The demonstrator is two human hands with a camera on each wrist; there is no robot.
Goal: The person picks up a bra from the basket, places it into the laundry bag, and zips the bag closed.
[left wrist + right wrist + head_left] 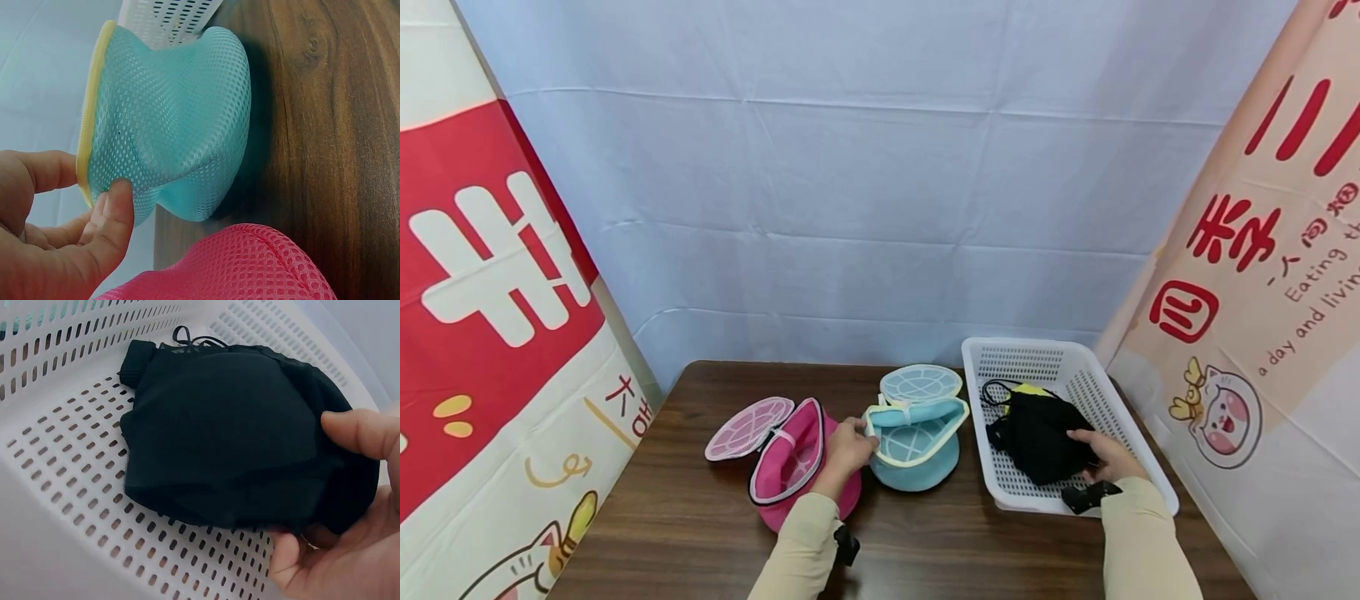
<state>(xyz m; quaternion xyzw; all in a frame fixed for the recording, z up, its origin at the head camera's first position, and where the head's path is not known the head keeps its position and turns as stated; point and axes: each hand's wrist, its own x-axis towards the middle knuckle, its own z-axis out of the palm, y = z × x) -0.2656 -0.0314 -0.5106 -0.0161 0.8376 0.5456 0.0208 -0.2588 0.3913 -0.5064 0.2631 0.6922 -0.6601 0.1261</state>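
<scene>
In the white perforated plastic basket [1030, 362], near the right edge of the brown wood-grain table [647, 533], the right hand [1108, 457] grips a soft black cloth item [1037, 437] between thumb and fingers. Just left of the basket, the left hand [848, 448] pinches the yellow rim [89, 112] of a round light-blue mesh bag [917, 477]. Farther left sits an open pink mesh bag [772, 473], then bare table.

Soft even light, mild wrist-view blur

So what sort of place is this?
Perhaps a staged indoor workspace: a brown table stands before a creased pale-blue backdrop, with printed cloth hangings on both sides.
</scene>
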